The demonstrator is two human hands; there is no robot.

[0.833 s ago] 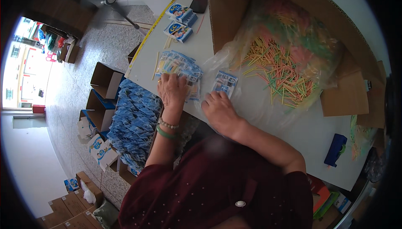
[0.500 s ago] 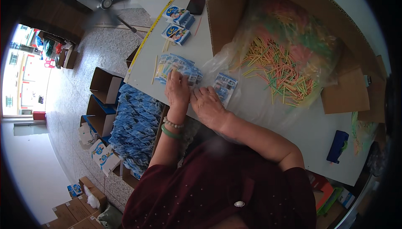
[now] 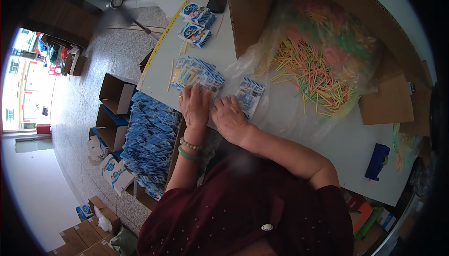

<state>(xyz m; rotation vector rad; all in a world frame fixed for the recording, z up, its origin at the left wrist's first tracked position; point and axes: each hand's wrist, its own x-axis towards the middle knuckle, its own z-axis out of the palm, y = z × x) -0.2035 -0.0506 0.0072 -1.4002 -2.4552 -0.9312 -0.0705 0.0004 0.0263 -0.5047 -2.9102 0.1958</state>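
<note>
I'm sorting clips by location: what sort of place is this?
Probably a small packing workshop: flat packets and a heap of coloured sticks share the table, and brown cartons stand at the view's lower left.

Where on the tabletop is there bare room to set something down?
Bare: between the right forearm and the blue object; a smaller patch between the stacked packets, fanned packets and brown carton. Crowded: around the left hand, right hand and lone packet.
</note>
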